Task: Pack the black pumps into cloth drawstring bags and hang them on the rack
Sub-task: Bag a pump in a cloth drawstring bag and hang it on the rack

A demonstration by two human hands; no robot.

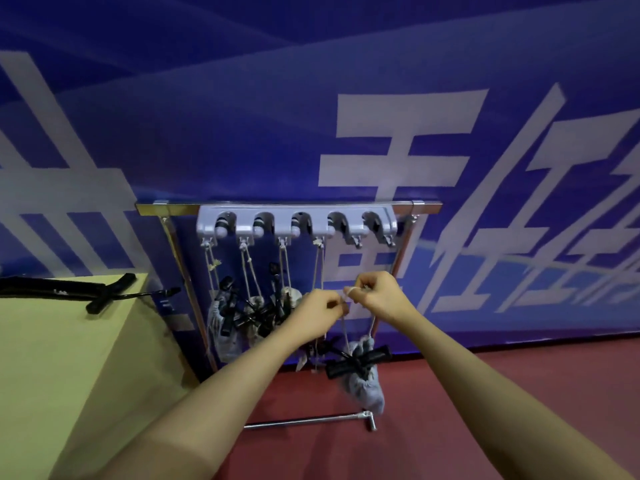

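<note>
Item: grey cloth drawstring bag (363,382) with a black pump (358,361) whose handle sticks out crosswise at its gathered neck. Location: hanging free in the air below your two hands, in front of the lower right part of the rack, above the red floor (450,410).

Left hand (320,308): fingers curled, grip closed in a pinch on the bag's pale drawstring cord (344,327).

Right hand (375,294): fingers curled, grip closed on the same cord, a loop of it around one finger. The two hands sit just beside each other; the cord runs down from both to the bag's neck.

Fixture: grey plastic hook rack (294,225) on a chrome frame, five holders in a row. Four carry cords; the two hooks at the right end are bare. Your hands are below the fourth and fifth holders.

Already hung: several grey cloth bags with black pump handles (249,317), clustered under the left holders, partly hidden by your left forearm.

Also present: pale yellow counter (52,358) at left, with a black pump (69,292) lying on it; blue banner wall (311,116) behind.
</note>
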